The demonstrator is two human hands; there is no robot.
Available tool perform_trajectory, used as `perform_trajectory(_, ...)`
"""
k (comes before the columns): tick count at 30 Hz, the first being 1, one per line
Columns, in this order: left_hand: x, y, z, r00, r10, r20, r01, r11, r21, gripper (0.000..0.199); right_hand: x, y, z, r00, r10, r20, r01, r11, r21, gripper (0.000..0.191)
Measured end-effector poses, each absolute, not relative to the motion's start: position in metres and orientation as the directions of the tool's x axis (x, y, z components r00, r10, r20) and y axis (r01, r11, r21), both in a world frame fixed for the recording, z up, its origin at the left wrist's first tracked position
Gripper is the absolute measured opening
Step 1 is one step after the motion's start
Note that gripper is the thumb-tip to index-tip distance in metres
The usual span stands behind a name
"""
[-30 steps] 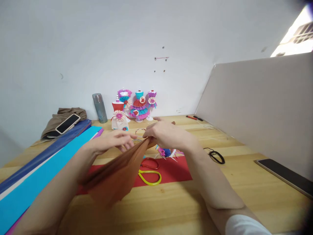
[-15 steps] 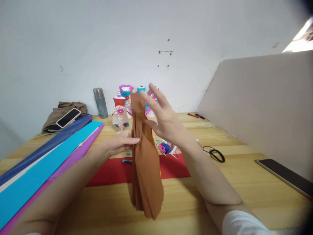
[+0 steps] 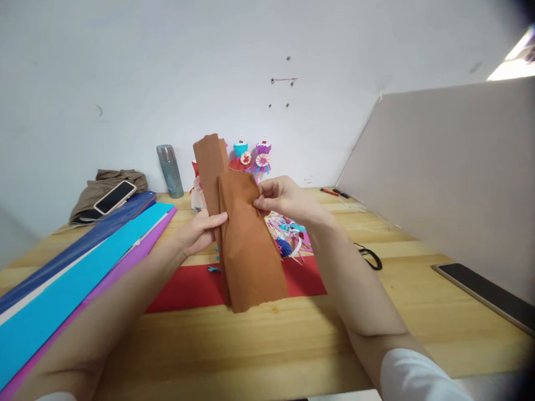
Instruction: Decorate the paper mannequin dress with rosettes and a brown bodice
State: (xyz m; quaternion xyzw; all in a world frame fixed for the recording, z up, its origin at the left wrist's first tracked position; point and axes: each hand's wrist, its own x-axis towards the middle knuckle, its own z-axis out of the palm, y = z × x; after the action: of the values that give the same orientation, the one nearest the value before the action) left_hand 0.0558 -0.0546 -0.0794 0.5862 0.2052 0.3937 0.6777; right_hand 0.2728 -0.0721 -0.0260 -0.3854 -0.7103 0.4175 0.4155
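A folded piece of brown crepe paper is held up above the table, its layers fanned apart at the top. My left hand grips it at the left side, thumb in front and the other fingers behind. At the upper right edge, my right hand pinches the front layer between thumb and fingers. Below and behind lies a flat strip of red paper. Small dress forms in paper outfits, one in a turquoise top and red skirt, stand by the wall, partly hidden by the brown paper.
Long folded papers in turquoise, purple and blue lie along the left. A flask, brown cloth and phone are at the back left. Paper scraps, a black cord and another phone lie rightward.
My right hand, spread beside the paper before, now pinches its edge. The brown paper has been raised and opened out, its top layers now spreading apart.
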Motion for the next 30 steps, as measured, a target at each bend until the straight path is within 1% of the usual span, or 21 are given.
perform_trajectory(3, 0.05, -0.052, -0.076, 0.594, 0.785, 0.174, -0.338, 0.047, 0.94, 0.06, 0.28, -0.072, -0.023, -0.37, 0.889, 0.27, 0.171, 0.351, -0.921, 0.013)
perform_trajectory(8, 0.039, -0.045, -0.072, 0.578, 0.792, 0.197, -0.386, 0.052, 0.921, 0.048, 0.286, -0.07, -0.022, -0.373, 0.877, 0.304, 0.117, 0.369, -0.922, 0.02)
perform_trajectory(11, 0.035, -0.044, -0.068, 0.561, 0.807, 0.186, -0.375, 0.047, 0.926, 0.046, 0.288, -0.066, -0.024, -0.343, 0.888, 0.305, 0.113, 0.361, -0.926, 0.02)
perform_trajectory(15, 0.027, -0.045, -0.057, 0.505, 0.847, 0.166, -0.293, -0.013, 0.956, 0.051, 0.295, -0.06, -0.025, -0.252, 0.905, 0.343, 0.128, 0.382, -0.915, 0.018)
perform_trajectory(20, 0.017, -0.043, -0.044, 0.425, 0.896, 0.126, -0.171, -0.058, 0.984, 0.049, 0.296, -0.06, -0.023, -0.131, 0.915, 0.381, 0.212, 0.401, -0.891, 0.016)
perform_trajectory(25, 0.013, -0.039, -0.041, 0.286, 0.943, 0.171, -0.141, -0.135, 0.981, 0.046, 0.289, -0.06, -0.024, -0.002, 0.916, 0.4, 0.344, 0.377, -0.86, 0.012)
perform_trajectory(30, 0.012, -0.041, -0.036, 0.16, 0.968, 0.194, -0.132, -0.173, 0.976, 0.045, 0.291, -0.058, -0.026, 0.045, 0.898, 0.438, 0.44, 0.376, -0.815, 0.013)
